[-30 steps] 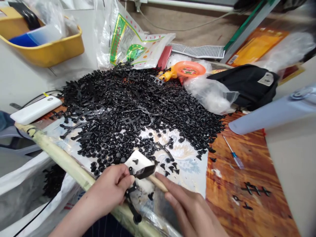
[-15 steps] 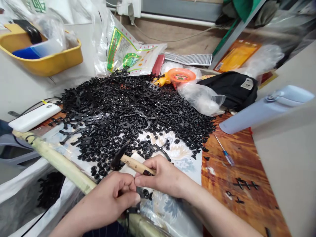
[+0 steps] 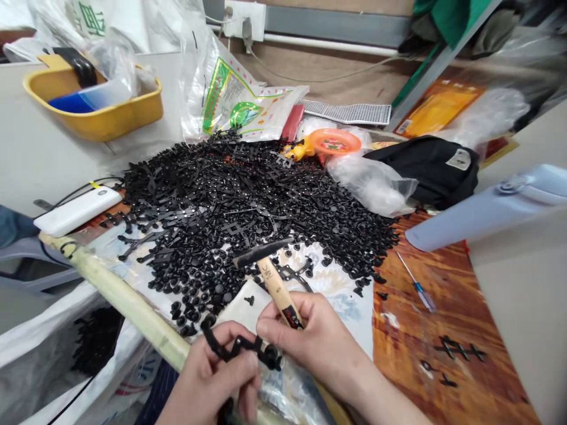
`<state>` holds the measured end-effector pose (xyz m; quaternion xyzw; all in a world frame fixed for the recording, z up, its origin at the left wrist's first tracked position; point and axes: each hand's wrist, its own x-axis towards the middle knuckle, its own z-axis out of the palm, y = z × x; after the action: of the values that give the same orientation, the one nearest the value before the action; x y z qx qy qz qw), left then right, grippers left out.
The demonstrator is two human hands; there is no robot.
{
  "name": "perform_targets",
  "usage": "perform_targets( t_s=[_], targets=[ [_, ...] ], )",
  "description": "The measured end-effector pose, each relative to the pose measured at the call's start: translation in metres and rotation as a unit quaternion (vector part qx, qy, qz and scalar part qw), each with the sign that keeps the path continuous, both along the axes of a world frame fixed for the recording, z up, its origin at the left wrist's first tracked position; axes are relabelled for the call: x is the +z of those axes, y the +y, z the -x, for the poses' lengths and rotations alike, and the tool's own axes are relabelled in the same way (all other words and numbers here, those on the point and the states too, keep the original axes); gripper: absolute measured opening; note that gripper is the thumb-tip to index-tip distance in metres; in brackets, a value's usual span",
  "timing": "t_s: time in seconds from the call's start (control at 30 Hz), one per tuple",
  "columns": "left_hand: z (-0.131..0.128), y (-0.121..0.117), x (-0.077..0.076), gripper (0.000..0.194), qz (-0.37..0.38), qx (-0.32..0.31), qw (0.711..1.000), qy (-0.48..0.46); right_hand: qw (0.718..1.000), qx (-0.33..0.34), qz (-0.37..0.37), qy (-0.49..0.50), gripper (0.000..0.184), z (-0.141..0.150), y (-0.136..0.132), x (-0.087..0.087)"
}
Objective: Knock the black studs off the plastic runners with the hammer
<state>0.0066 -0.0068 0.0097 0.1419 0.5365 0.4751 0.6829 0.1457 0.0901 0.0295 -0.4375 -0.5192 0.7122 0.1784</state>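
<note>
My left hand (image 3: 219, 378) is closed, pinching a zigzag black jointed plastic strip (image 3: 243, 342) with round ends. My right hand (image 3: 316, 333) grips a small hammer (image 3: 275, 284) by its wooden handle, the dark head pointing away from me. The thumb and fingertips of that hand also reach the strip's right part; whether they pinch it, I cannot tell. Just beyond my hands lies a pale flat block (image 3: 237, 308) with one small black piece (image 3: 250, 300) on it. Behind it spreads a big heap of black plastic parts (image 3: 212, 183).
To the right on the wooden tabletop (image 3: 411, 366) are a screwdriver (image 3: 416, 283), loose black pieces (image 3: 460, 349) and a pale blue bottle (image 3: 482, 206). A white power bank-like box (image 3: 77, 212) lies left. A yellow basket (image 3: 97, 121) hangs at the upper left. A pale pole (image 3: 119, 301) runs along the near edge.
The hammer has swung from pointing left to pointing away, its head moving right. My left hand has turned and lifted the black strip into clearer view. The whole view has shifted slightly.
</note>
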Motion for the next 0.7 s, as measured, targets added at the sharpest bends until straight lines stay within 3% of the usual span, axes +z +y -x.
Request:
perform_targets(
  t_s=[0.1, 0.23, 0.3, 0.43, 0.57, 0.7],
  targets=[
    [0.003, 0.002, 0.004, 0.037, 0.035, 0.001, 0.999, 0.034, 0.993, 0.016, -0.089, -0.082, 0.019, 0.000, 0.004, -0.012],
    [0.015, 0.003, 0.005, 0.040, 0.044, 0.020, 0.996, 0.075, 0.961, -0.011, -0.220, -0.168, 0.010, 0.010, 0.016, -0.029],
    [0.017, 0.006, 0.004, 0.040, 0.047, 0.018, 0.995, 0.091, 0.954, 0.006, -0.241, -0.178, 0.004, 0.017, 0.019, -0.035],
    [0.017, 0.011, 0.004, 0.035, 0.049, 0.013, 0.994, 0.097, 0.939, 0.039, -0.272, -0.205, 0.019, 0.021, 0.014, -0.043],
    [0.017, 0.012, 0.004, 0.031, 0.041, 0.017, 0.997, 0.068, 0.936, 0.038, -0.268, -0.227, 0.017, 0.012, 0.002, -0.047],
    [0.018, 0.012, 0.000, 0.029, 0.041, -0.028, 0.997, 0.056, 0.939, 0.027, -0.258, -0.224, 0.016, 0.007, -0.004, -0.049]
  ],
)
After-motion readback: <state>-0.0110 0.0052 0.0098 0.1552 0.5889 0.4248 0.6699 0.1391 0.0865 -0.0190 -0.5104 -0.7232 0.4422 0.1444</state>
